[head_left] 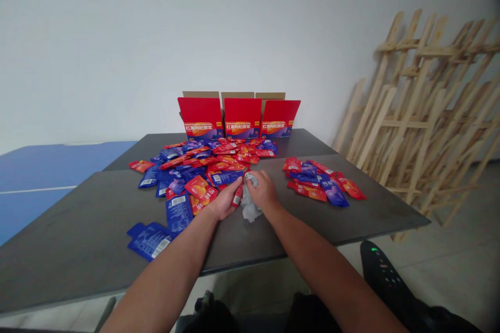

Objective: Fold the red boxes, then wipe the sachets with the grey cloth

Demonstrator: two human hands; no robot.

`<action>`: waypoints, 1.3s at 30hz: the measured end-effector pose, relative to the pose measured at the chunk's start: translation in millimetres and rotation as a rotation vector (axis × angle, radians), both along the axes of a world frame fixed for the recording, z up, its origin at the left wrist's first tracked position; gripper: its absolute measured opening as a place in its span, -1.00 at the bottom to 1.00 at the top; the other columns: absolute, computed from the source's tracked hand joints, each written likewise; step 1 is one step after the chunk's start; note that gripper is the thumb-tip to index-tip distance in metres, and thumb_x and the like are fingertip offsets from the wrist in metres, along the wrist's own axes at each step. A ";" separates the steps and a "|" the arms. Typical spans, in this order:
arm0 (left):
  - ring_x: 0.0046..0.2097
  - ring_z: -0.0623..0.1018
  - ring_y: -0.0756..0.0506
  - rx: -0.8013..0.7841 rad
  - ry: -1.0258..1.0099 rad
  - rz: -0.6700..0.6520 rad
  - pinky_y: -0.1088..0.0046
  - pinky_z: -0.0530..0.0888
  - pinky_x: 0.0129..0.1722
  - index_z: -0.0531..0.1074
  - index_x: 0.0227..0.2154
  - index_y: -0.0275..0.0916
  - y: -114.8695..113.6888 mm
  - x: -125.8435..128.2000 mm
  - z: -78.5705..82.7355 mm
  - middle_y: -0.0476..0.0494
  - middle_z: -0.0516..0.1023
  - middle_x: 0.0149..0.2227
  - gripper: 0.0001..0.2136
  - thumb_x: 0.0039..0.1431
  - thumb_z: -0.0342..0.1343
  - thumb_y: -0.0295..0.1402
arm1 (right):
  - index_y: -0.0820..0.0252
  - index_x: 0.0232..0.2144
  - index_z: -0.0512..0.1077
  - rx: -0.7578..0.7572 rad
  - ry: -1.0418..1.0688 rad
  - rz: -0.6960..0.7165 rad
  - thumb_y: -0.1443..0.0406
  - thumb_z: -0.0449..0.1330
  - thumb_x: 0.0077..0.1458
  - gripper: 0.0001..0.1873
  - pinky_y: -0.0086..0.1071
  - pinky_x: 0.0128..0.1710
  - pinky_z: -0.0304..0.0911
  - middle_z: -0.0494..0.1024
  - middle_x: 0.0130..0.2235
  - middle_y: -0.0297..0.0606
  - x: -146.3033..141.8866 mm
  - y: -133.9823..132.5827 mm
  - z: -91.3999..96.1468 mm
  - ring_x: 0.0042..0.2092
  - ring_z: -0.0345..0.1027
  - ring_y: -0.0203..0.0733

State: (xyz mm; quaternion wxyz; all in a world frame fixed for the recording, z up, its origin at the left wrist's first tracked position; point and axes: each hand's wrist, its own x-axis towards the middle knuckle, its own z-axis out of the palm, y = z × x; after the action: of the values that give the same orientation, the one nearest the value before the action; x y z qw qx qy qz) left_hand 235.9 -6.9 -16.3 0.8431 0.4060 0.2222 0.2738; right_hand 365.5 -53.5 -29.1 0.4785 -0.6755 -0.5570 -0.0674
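My left hand [225, 201] rests on the grey table [89, 229] and pinches a red sachet [237, 195] at the near edge of a big pile of red and blue sachets [203, 166]. Right beside it, my right hand [262, 189] is closed on a crumpled grey-white cloth [248, 207] that touches the sachet. A smaller heap of sachets [322, 181] lies to the right of my hands. Three open red cartons [239, 117] stand in a row at the table's far end.
A few blue sachets [150, 239] lie near the front left edge. A blue table [47, 177] stands at the left. Wooden frames [425, 109] lean on the wall at the right. A dark object with a green light [380, 265] sits below the table's front edge.
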 end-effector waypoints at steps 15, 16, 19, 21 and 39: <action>-0.47 0.47 0.02 -0.073 -0.112 -0.027 0.58 0.30 -0.63 0.46 -0.19 -0.29 15.5 -9.1 4.6 -0.11 0.53 -0.37 -0.66 0.16 0.14 -0.10 | 0.13 -0.18 0.48 0.179 0.145 -0.068 0.28 0.14 0.13 -0.79 -0.29 -0.12 0.33 0.48 -0.23 -0.22 12.5 6.0 1.7 -0.17 0.38 -0.14; -0.49 0.47 0.02 -0.103 -0.126 0.014 0.58 0.28 -0.65 0.46 -0.21 -0.29 17.2 -9.2 4.9 -0.10 0.53 -0.39 -0.67 0.16 0.14 -0.09 | 0.13 -0.17 0.48 0.207 0.100 -0.007 0.28 0.15 0.13 -0.79 -0.29 -0.12 0.34 0.47 -0.23 -0.22 9.3 4.5 0.9 -0.17 0.38 -0.14; -0.57 0.43 0.03 -0.193 -0.116 0.108 0.56 0.27 -0.67 0.46 -0.35 -0.29 20.7 -8.5 4.4 -0.05 0.49 -0.52 -0.68 0.17 0.11 -0.08 | 0.10 -0.13 0.48 0.250 -0.103 0.229 0.30 0.18 0.11 -0.76 -0.31 -0.12 0.36 0.47 -0.21 -0.22 -4.1 -2.4 -2.3 -0.16 0.39 -0.17; -0.55 0.46 -0.02 -0.237 -0.082 0.094 0.51 0.36 -0.59 0.46 -0.39 -0.29 20.8 -7.3 3.5 -0.06 0.47 -0.56 -0.63 0.19 0.06 -0.03 | 0.06 -0.12 0.49 0.249 -0.277 0.367 0.29 0.20 0.09 -0.74 -0.32 -0.13 0.36 0.47 -0.21 -0.22 -12.9 -6.4 -4.6 -0.17 0.38 -0.17; -0.66 0.24 0.10 0.184 0.083 -0.034 0.58 0.01 -0.72 0.43 -0.31 -0.28 8.4 2.0 -8.3 0.07 0.31 -0.63 -0.64 0.11 0.18 -0.03 | 0.14 -0.20 0.47 0.306 0.143 -0.007 0.29 0.14 0.10 -0.81 -0.27 -0.09 0.32 0.48 -0.25 -0.22 1.0 1.9 1.9 -0.16 0.38 -0.14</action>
State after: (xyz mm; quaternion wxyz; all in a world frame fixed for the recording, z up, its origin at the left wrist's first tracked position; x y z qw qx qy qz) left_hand 237.9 1.5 -24.6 0.7969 0.4965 0.2239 0.2614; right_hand 366.5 -51.6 -27.2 0.6139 -0.5998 -0.5024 -0.1050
